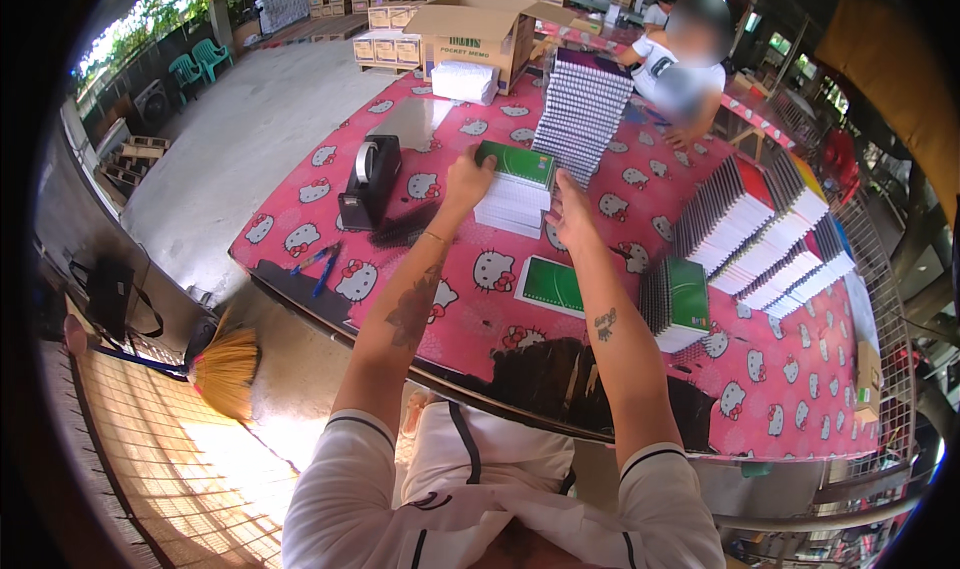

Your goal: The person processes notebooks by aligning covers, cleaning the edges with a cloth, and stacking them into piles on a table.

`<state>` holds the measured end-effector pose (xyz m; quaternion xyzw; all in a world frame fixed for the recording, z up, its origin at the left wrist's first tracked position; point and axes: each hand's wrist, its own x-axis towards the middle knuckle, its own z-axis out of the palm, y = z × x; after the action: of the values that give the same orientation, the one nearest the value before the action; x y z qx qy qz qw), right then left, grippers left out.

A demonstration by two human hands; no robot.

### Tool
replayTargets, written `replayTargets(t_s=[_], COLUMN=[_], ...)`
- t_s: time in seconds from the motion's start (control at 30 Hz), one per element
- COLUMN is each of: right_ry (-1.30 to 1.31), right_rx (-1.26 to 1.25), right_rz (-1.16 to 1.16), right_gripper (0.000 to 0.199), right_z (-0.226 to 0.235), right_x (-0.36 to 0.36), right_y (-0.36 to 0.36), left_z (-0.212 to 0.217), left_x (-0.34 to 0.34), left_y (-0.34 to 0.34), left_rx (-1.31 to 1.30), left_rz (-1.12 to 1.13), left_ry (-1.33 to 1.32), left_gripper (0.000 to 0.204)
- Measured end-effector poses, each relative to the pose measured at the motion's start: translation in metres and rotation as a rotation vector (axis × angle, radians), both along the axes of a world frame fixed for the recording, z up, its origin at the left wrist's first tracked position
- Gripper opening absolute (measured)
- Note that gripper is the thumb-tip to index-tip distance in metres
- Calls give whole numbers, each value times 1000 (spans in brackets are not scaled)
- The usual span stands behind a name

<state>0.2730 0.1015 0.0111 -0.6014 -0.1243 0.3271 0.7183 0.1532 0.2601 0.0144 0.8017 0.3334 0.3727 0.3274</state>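
Both my hands are on a small stack of green-covered spiral notebooks [517, 184] in the middle of the pink patterned table [600, 359]. My left hand [467, 177] grips the stack's left end near the top green cover. My right hand [572, 212] presses against the stack's right side. A single green notebook [551, 285] lies flat on the table nearer to me, below my right hand. A short upright pile of green notebooks [677, 304] stands to the right of my right forearm.
A black tape dispenser [370, 179] and blue pens [322, 264] sit left of my left hand. A tall notebook stack [582, 112], fanned rows of notebooks [770, 234], cardboard boxes [480, 24] and another person [680, 69] are beyond. A broom [222, 369] lies on the floor.
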Motion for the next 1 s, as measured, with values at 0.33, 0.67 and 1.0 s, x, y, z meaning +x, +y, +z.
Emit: replayTargets(t_s=[0.33, 0.67, 1.0], right_ry=[98, 282, 145], right_rx=[21, 176, 262], right_rz=[-16, -28, 157], right_gripper=[49, 47, 45], right_z=[-17, -7, 10], right_x=[21, 6, -20], right_y=[-9, -33, -81], left_z=[-9, -30, 34], left_x=[4, -19, -59], left_y=[9, 30, -62], left_rx=[-573, -239, -949], left_rz=[-99, -109, -597], left_ry=[-292, -113, -249], left_gripper=[51, 44, 70])
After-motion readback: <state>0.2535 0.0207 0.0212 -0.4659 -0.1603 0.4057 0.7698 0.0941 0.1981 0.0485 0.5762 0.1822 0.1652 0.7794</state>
